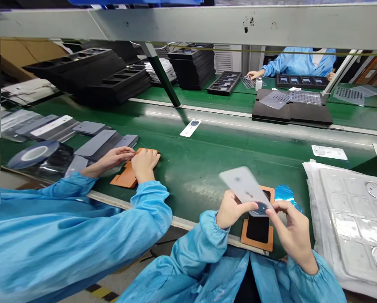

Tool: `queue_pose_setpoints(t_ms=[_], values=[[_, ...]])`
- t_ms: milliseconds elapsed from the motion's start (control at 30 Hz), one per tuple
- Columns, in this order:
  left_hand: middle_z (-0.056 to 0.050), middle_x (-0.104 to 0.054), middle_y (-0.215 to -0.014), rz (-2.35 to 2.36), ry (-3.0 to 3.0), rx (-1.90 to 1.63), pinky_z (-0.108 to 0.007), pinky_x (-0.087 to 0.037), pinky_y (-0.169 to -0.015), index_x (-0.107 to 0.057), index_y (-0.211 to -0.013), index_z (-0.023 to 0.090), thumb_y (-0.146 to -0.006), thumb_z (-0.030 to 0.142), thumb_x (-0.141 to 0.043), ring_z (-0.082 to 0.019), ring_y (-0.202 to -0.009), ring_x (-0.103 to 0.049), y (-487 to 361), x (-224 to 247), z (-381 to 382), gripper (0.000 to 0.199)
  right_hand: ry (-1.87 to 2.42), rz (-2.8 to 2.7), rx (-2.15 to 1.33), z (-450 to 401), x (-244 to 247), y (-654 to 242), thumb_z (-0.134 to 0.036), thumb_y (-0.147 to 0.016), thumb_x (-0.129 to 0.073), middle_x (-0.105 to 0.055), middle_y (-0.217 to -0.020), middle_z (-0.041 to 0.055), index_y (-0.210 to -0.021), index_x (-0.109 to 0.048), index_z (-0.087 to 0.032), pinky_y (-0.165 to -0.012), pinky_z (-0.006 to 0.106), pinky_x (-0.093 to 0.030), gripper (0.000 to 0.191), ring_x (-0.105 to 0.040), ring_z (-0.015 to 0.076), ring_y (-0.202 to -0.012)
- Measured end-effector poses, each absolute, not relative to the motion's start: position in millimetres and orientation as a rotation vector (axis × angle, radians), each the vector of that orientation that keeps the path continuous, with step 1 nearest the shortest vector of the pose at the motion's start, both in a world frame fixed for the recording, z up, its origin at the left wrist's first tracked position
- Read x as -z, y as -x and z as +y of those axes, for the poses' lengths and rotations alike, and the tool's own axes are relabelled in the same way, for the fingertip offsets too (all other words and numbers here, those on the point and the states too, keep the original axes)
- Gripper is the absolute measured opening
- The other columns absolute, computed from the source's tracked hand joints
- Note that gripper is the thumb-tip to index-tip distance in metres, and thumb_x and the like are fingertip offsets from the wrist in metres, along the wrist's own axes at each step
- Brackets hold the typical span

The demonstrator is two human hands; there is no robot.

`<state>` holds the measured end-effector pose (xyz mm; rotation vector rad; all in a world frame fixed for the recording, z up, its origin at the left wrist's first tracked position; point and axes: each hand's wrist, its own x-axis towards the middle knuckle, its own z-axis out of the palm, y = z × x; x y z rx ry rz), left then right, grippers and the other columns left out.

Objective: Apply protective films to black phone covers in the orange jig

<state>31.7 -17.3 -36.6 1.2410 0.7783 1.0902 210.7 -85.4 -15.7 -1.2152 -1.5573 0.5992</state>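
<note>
A pale phone-shaped panel (243,185) with a dark round camera area is held tilted above the bench. My left hand (234,210) grips its left edge, the thumb near the round area. At the panel's lower right corner, my right hand (292,227) pinches the edge between thumb and fingers. Beneath the panel lies an orange fixture (244,235) with a black piece (257,229) in it, partly hidden by the panel. Crumpled blue film (284,193) rests just behind my right hand.
Beside me on the left, a co-worker's hands (146,162) work on another orange fixture (124,176). White panels (191,128) (329,152) lie farther back. A clear tray (349,248) stands at right, a tape roll (33,155) at left. Another person sits across the bench.
</note>
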Motion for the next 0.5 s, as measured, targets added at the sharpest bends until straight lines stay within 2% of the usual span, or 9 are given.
queue_pose_setpoints(t_ms=[100, 167, 233, 333, 500], values=[[-0.012, -0.067, -0.107, 1.115, -1.150, -0.969, -0.036, -0.055, -0.082, -0.049, -0.123, 0.014, -0.070, 0.034, -0.081, -0.023, -0.097, -0.066, -37.1, 58.1, -22.0, 0.066, 1.426, -1.208, -1.140, -78.9, 56.0, -231.0, -0.042, -0.086, -0.068, -0.066, -0.083, 0.0060, -0.093, -0.062, -0.014, -0.062, 0.024, -0.053, 0.029, -0.064, 0.0144, -0.072], [-0.015, -0.058, -0.122, 1.355, -1.348, -1.049, -0.041, -0.053, -0.091, -0.039, -0.133, 0.016, -0.071, 0.030, -0.078, -0.026, -0.114, -0.058, -41.7, 73.6, -18.1, 0.075, 1.465, -0.986, -1.322, -70.1, 80.5, -242.3, -0.049, -0.077, -0.075, -0.065, -0.078, 0.0056, -0.090, -0.060, -0.012, -0.057, 0.022, -0.050, 0.042, -0.061, 0.0133, -0.067], [-0.015, -0.047, -0.134, 1.467, -1.696, -1.044, -0.048, -0.045, -0.104, -0.040, -0.134, 0.019, -0.073, 0.029, -0.078, -0.030, -0.130, -0.045, -49.1, 83.3, -7.4, 0.073, 1.511, -0.855, -1.369, -59.3, 97.9, -249.7, -0.052, -0.067, -0.080, -0.064, -0.073, 0.0044, -0.086, -0.060, -0.012, -0.054, 0.020, -0.047, 0.049, -0.058, 0.0115, -0.063], [-0.014, -0.040, -0.141, 1.327, -2.168, -0.745, -0.056, -0.032, -0.113, -0.050, -0.129, 0.021, -0.071, 0.035, -0.081, -0.035, -0.142, -0.027, -67.3, 85.0, 17.8, 0.067, 1.574, -0.796, -1.374, -45.2, 110.2, -254.7, -0.051, -0.059, -0.084, -0.060, -0.063, 0.0007, -0.080, -0.058, -0.013, -0.048, 0.019, -0.043, 0.050, -0.052, 0.0086, -0.053], [-0.013, -0.043, -0.137, 1.169, -2.386, -0.398, -0.058, -0.020, -0.119, -0.061, -0.121, 0.021, -0.060, 0.047, -0.088, -0.038, -0.145, -0.019, -96.4, 80.7, 56.0, 0.071, 1.623, -0.774, -1.437, -39.3, 115.1, -257.6, -0.047, -0.055, -0.084, -0.059, -0.058, 0.0008, -0.075, -0.057, -0.013, -0.042, 0.018, -0.040, 0.047, -0.056, 0.0105, -0.049]])
